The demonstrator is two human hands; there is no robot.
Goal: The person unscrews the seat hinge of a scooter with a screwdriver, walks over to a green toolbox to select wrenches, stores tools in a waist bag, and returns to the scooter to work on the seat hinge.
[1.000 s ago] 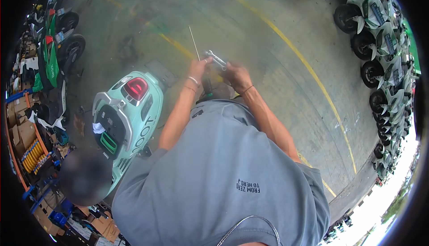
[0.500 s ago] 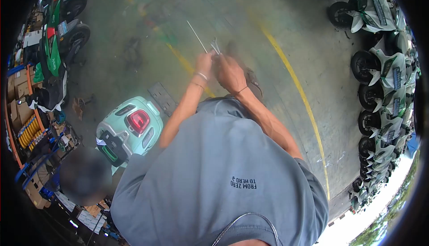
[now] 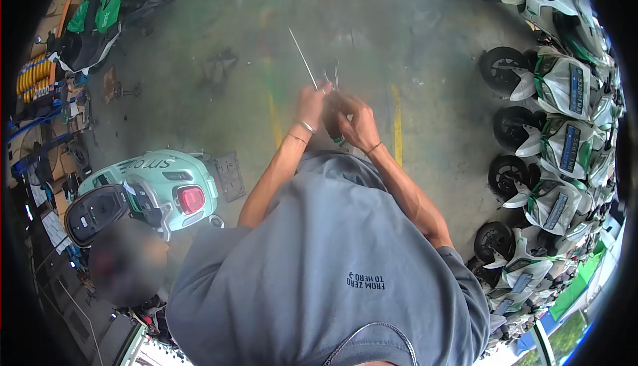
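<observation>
My left hand (image 3: 310,105) is closed around the lower end of a thin, straight metal rod (image 3: 302,56), which points forward and slightly left. Close beside it, my right hand (image 3: 357,125) has its fingers curled in. From between the hands stick the shiny ends of slim metal tools that look like spanners (image 3: 336,73); which hand grips them is hard to see. A dark item with a green end (image 3: 339,140) shows under the right hand, partly hidden by it. Both hands are in front of my waist, above the floor.
A mint-green scooter (image 3: 159,183) stands at my left, with a person's blurred head (image 3: 128,259) beside it. A flat dark plate (image 3: 229,176) lies by the scooter. Parked white motorbikes (image 3: 561,87) line the right. A green motorbike (image 3: 109,7) stands far left. Yellow lines (image 3: 397,126) mark the floor.
My view has turned to the right, so scooter, motorbikes and floor lines have shifted. My right hand has curled in lower beside the left; the rod stays in my left hand.
</observation>
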